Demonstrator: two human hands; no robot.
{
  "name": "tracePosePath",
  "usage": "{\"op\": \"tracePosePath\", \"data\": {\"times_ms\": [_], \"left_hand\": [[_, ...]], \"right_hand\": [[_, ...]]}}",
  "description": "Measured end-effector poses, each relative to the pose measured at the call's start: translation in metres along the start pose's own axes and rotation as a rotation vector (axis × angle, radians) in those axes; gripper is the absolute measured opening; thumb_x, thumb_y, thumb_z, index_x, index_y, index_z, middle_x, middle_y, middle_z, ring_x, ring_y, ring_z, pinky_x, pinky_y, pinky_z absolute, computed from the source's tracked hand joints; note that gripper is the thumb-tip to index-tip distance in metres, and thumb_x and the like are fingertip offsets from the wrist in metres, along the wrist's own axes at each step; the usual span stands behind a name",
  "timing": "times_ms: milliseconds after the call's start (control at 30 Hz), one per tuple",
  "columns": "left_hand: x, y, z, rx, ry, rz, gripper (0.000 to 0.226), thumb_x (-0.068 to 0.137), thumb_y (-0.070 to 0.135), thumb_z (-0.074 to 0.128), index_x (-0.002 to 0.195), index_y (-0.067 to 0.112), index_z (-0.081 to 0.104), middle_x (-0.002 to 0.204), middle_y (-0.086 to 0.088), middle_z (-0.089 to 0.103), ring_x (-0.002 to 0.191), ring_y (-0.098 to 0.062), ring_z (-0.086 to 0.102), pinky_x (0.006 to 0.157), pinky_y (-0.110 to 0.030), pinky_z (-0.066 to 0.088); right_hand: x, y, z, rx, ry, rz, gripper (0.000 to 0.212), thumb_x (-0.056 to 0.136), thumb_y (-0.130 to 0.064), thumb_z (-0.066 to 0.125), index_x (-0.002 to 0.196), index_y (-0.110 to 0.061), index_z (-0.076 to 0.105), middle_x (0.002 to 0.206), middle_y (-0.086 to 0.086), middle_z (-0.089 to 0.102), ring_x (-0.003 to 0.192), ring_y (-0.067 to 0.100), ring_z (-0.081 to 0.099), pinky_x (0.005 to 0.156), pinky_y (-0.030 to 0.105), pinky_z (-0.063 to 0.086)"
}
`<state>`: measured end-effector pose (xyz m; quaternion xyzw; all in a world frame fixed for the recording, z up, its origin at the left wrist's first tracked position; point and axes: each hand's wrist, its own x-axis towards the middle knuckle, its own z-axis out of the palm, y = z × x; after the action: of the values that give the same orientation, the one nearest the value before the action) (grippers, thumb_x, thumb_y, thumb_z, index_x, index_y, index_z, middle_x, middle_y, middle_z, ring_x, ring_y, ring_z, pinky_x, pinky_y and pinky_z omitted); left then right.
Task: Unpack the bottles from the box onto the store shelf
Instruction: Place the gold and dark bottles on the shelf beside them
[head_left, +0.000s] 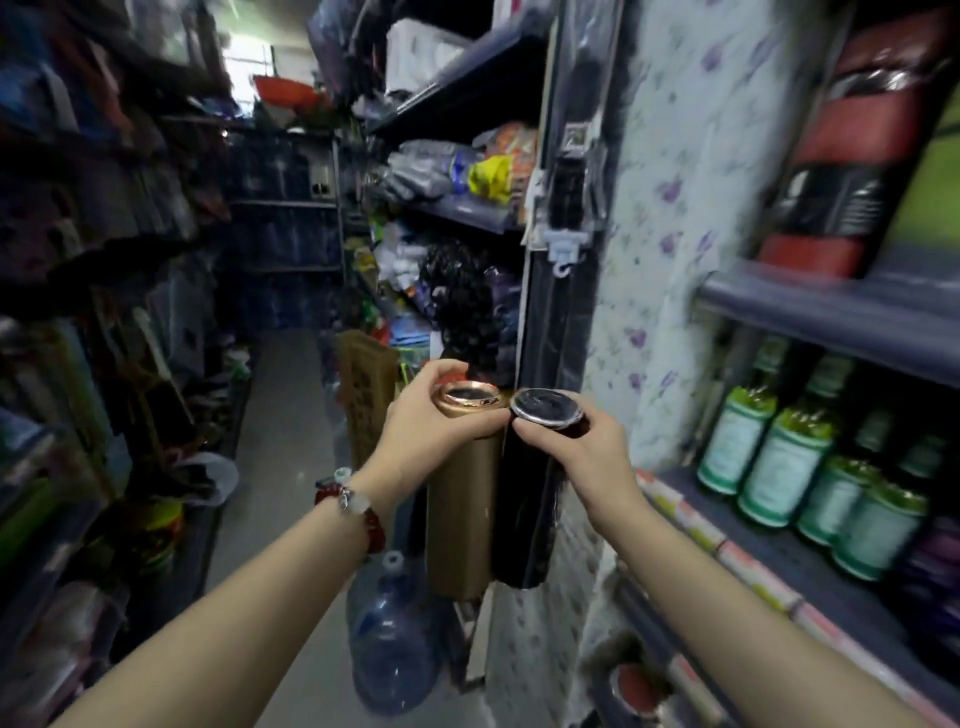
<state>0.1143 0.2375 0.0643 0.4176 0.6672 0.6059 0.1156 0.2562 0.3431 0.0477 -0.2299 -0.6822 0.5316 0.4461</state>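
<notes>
A tall gold bottle (460, 519) hangs upright in mid-air at the centre of the head view, and my left hand (421, 431) grips it around its shiny cap. Right beside it, touching, hangs a tall black bottle (524, 514), gripped at its dark cap by my right hand (576, 452). Both bottles are in front of the shelf post, left of the store shelf (810, 561) at the right, where green-labelled bottles (779, 467) stand in rows. A cardboard box (363, 395) stands on the aisle floor behind my left hand.
A blue water jug (389, 634) sits on the floor below the bottles. Packed shelves line both sides of the narrow aisle. A flowered sheet (670, 218) covers the shelf's end panel. Red and dark packages (852, 156) fill the upper right shelf.
</notes>
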Motion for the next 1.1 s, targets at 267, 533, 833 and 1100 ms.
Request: {"op": "tracePosePath", "data": {"times_ms": [267, 533, 833, 1100], "left_hand": [[0.049, 0.076, 0.039, -0.073, -0.226, 0.161, 0.066, 0.046, 0.052, 0.081, 0.106, 0.029, 0.067, 0.099, 0.010, 0.072, 0.094, -0.004, 0.067, 0.088, -0.020, 0.049], [0.075, 0.153, 0.091, -0.261, -0.444, 0.346, 0.070, 0.044, 0.053, 0.079, 0.109, 0.028, 0.067, 0.099, 0.007, 0.073, 0.092, -0.003, 0.067, 0.090, -0.020, 0.050], [0.034, 0.265, 0.139, -0.486, -0.559, 0.646, 0.057, 0.048, 0.059, 0.073, 0.100, 0.037, 0.065, 0.096, 0.010, 0.072, 0.092, -0.005, 0.067, 0.090, -0.027, 0.052], [-0.012, 0.335, 0.157, -0.513, -0.498, 0.947, 0.059, 0.061, 0.042, 0.082, 0.114, 0.034, 0.058, 0.098, 0.021, 0.066, 0.093, 0.011, 0.059, 0.081, -0.002, 0.041]], "right_hand": [[0.019, -0.074, -0.058, -0.015, 0.161, -0.070, 0.032, 0.069, -0.013, 0.083, 0.099, -0.014, 0.073, 0.095, 0.000, 0.076, 0.090, 0.008, 0.069, 0.082, 0.024, 0.050], [0.004, -0.147, -0.106, -0.109, 0.432, -0.205, 0.050, 0.057, -0.034, 0.085, 0.102, -0.016, 0.073, 0.099, 0.002, 0.076, 0.101, 0.019, 0.070, 0.098, 0.042, 0.050], [-0.058, -0.249, -0.152, -0.149, 0.768, -0.365, 0.035, 0.068, -0.018, 0.084, 0.099, -0.012, 0.069, 0.093, 0.006, 0.076, 0.090, 0.021, 0.072, 0.087, 0.039, 0.057], [-0.095, -0.304, -0.187, -0.201, 1.000, -0.620, 0.048, 0.066, -0.021, 0.084, 0.109, -0.015, 0.064, 0.106, 0.007, 0.071, 0.098, 0.019, 0.069, 0.087, 0.033, 0.055]]}}
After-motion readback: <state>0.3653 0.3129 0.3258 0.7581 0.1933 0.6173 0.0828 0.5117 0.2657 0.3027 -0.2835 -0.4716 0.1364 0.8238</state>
